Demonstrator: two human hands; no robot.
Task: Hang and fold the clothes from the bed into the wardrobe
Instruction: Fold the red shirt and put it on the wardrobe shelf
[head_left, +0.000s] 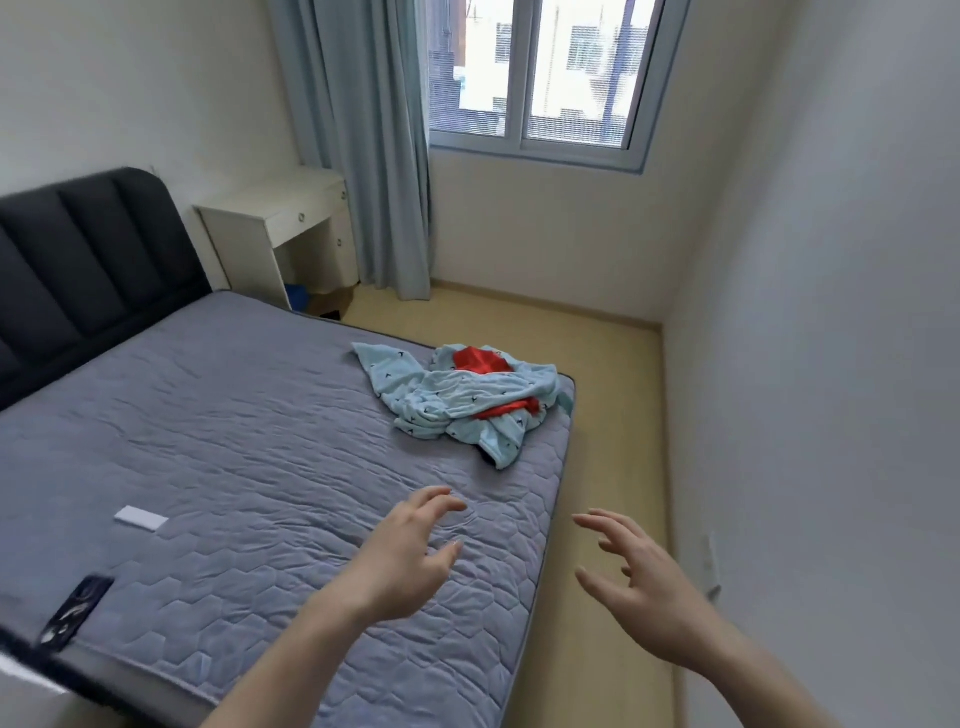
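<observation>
Clothes crumpled mid-frame on the bed, our left hand and right hand spread, empty, lower frame.

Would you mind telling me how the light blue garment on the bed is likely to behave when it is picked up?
The light blue garment lies crumpled in soft folds, so it will probably hang limp and floppy. It looks like thin fabric, likely light for its size. A red garment is tangled in it, so that may lift along or slip out. Both hands, left and right, are open and empty.

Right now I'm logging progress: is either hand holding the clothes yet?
No: both the left hand and right hand hover open, short of the clothes on the bed.
</observation>
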